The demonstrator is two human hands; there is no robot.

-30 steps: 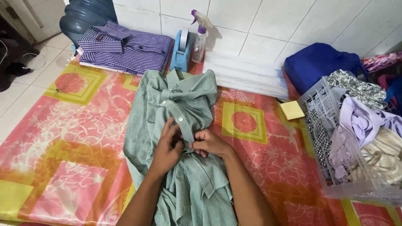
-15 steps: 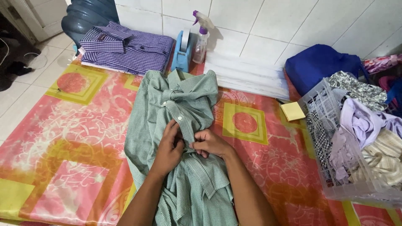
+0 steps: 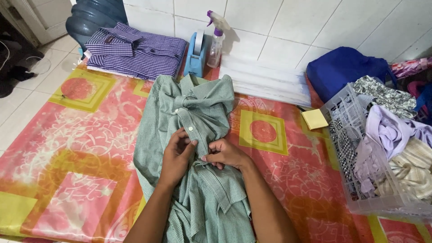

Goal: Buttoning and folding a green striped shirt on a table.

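On the patterned mat, both hands pinch the crumpled green checked shirt.

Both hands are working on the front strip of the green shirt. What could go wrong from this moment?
The green shirt lies bunched and creased, so the button strip under the left hand and right hand may end up misaligned. The fingertips pinch close together; the small button could slip free. The shirt's lower part is rumpled near the forearms, which might drag the cloth and add wrinkles.

Folded striped shirt, spray bottle, laundry basket.
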